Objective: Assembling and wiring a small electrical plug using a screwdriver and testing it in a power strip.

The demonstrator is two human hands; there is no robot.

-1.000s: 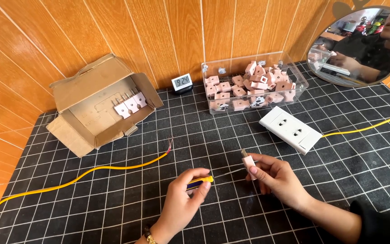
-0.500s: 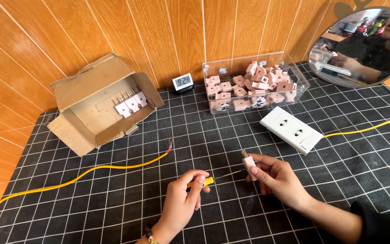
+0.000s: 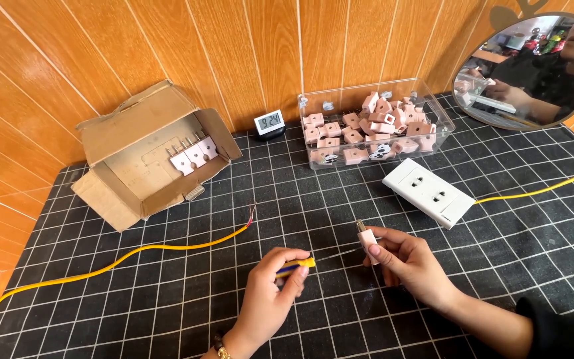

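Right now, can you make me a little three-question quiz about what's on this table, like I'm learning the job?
1. True or false: the left hand holds a screwdriver with a yellow and blue handle.
2. What does the right hand hold? A) a pink plug B) the small clock C) the white socket plate
3. Fill in: the yellow cable's bare end lies ____ both hands.

Key: 1 true. 2 A. 3 apart from.

Left hand (image 3: 270, 302) grips a yellow-handled screwdriver (image 3: 298, 265) — tip at the pink plug (image 3: 369, 240) held in the right hand (image 3: 406, 262).
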